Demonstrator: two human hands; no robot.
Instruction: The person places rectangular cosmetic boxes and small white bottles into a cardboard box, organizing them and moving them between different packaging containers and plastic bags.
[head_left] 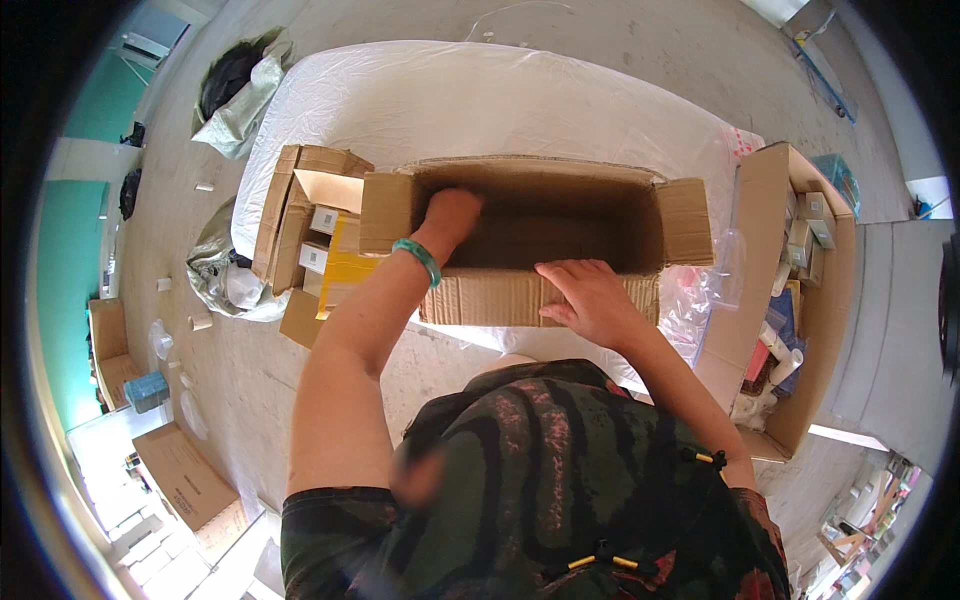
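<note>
The open brown box (pixel 485 297) sits at the near side of the white table (pixel 500 95). The left hand (pixel 455 214) is down inside; I can't tell if it grabs anything. The right hand (pixel 592 302) lies loose on the near edge. A small packed box (pixel 268 215) crowds the left, a big packed box (pixel 728 280) the right.

Open carton (pixel 500 300): plain brown. Bracelet (pixel 422 257), at the open carton's left end: mottled green. Surface (pixel 520 100), beneath the open carton: white. Second carton (pixel 284 235), left of it: brown, yellow panel (pixel 345 262). Shirt (pixel 545 450), nearside of it: dark green, black, pinkish streaks.
</note>
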